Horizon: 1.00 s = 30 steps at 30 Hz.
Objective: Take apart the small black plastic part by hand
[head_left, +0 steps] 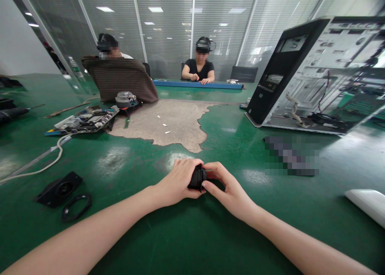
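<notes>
A small black round part with a raised flange (197, 178) is held between my two hands, just above or on the green table (168, 243); I cannot tell whether it touches. My left hand (179, 182) wraps around its left side, fingers over the top and thumb below. From the right, my right hand (227, 186) pinches the part's end between thumb and fingertips. Off to the left lie a black plate with a round hole (72, 181) and a black ring (64, 214). The part's far side is hidden by my fingers.
An open computer case (288, 74) stands at right, near a blurred dark strip (288, 156). A white object (368, 202) sits at the right edge. Circuit boards (90, 120) and a white cable (58, 152) lie left. Two people sit across the table, beyond a brown cloth (120, 78).
</notes>
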Available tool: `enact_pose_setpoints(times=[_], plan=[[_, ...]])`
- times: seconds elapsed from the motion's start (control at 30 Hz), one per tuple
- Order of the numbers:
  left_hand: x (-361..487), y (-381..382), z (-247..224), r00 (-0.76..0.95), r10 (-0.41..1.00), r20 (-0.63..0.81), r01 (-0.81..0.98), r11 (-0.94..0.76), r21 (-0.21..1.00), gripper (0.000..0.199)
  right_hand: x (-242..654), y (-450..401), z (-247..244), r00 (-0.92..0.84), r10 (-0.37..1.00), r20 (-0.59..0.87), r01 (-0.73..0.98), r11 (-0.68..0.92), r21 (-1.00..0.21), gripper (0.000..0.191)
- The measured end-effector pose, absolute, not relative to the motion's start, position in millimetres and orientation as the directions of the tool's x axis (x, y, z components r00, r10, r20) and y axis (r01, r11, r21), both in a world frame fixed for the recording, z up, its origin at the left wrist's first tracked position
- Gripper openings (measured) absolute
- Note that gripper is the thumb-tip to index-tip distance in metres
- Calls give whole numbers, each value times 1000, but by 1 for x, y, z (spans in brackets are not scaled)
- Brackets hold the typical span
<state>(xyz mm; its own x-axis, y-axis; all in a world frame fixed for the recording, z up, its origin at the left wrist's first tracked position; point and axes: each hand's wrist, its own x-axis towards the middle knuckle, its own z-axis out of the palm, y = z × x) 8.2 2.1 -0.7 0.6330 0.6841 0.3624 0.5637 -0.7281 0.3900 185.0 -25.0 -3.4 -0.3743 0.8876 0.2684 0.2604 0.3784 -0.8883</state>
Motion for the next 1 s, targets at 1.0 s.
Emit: enact_pose_setpoints(times=[1.0], plan=[[10,-5,8,639,693,334,579,-719,384,51,183,-24,0,-352,901,255,224,345,-911,18]])
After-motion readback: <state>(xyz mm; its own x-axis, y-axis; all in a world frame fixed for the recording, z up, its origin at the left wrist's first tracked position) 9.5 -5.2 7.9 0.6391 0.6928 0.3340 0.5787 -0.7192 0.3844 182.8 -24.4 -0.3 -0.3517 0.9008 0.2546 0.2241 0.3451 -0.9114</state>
